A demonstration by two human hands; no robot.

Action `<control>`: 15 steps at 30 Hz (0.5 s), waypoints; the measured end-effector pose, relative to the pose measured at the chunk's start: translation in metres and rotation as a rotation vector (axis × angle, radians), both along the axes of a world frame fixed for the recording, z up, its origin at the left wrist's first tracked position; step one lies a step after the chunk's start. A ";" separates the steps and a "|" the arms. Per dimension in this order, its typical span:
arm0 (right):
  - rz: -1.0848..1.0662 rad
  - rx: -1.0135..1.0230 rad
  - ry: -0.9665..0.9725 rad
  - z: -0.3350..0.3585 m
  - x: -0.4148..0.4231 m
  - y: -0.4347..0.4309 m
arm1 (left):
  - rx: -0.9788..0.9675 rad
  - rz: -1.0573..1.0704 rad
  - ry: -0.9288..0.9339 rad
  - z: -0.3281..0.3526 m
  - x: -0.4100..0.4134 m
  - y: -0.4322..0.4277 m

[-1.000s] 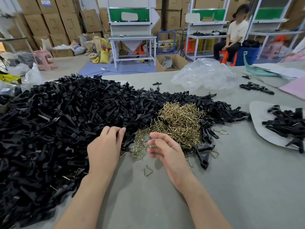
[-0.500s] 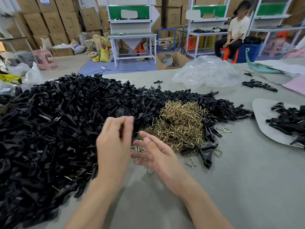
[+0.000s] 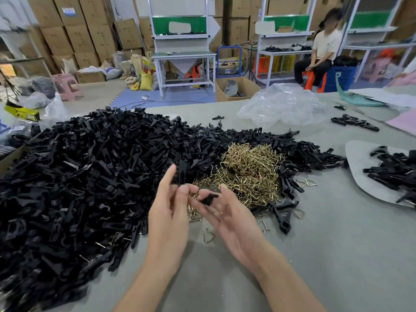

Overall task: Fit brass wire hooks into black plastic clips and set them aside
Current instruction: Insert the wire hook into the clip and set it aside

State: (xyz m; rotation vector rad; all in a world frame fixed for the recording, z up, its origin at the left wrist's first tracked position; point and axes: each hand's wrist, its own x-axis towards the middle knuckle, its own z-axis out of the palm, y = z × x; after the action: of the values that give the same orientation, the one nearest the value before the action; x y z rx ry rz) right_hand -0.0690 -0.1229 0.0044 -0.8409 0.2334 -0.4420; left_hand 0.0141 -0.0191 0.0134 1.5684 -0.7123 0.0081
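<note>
While both hands hover over the near edge of the grey table in the head view, they meet just in front of the heap of brass wire hooks. The left hand pinches an upright black clip between thumb and fingers, with its forefinger stretched up alongside the clip. The right hand is turned palm up with its fingers loosely bent, and a second black clip sits at its fingertips. Motion blur hides whether that clip is pinched or only lies there. The two clips are close together but apart.

The big pile of black plastic clips covers the left half of the table and wraps around the far side of the brass heap. A single loose hook lies on the table below the hands, and a few stray clips lie with more hooks just right of them. At the right edge, a pale grey sheet carries a smaller batch of clips, well apart from the main pile. A crumpled clear plastic bag lies at the far side of the table. Beyond it a seated person is beside white workbenches, with stacked cardboard boxes behind.
</note>
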 end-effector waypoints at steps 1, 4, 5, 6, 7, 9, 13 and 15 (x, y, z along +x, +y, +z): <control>-0.010 0.014 -0.021 0.000 -0.001 -0.002 | 0.007 -0.032 0.059 -0.002 -0.001 0.002; -0.075 0.015 -0.016 -0.002 0.003 -0.003 | -0.018 -0.085 0.245 -0.006 0.001 0.003; -0.109 -0.003 0.003 -0.003 0.004 -0.004 | -0.035 -0.087 0.300 -0.005 0.002 0.002; -0.132 -0.027 0.022 -0.005 0.004 -0.005 | -0.053 -0.094 0.353 -0.005 0.002 0.001; -0.144 -0.058 0.040 -0.006 0.004 -0.006 | -0.069 -0.107 0.398 -0.005 0.002 0.000; -0.156 -0.134 0.081 -0.006 0.003 -0.008 | -0.077 -0.137 0.440 -0.007 0.002 -0.001; -0.195 -0.219 0.115 -0.007 0.006 -0.011 | -0.130 -0.208 0.558 -0.005 0.002 -0.003; -0.199 -0.241 0.108 -0.008 0.007 -0.011 | -0.210 -0.280 0.685 -0.002 0.002 -0.004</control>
State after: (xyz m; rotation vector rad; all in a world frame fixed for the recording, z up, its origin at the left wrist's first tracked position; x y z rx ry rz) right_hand -0.0625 -0.1341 -0.0034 -1.0839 0.3711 -0.6202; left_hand 0.0158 -0.0228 0.0111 1.1491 -0.3615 -0.6141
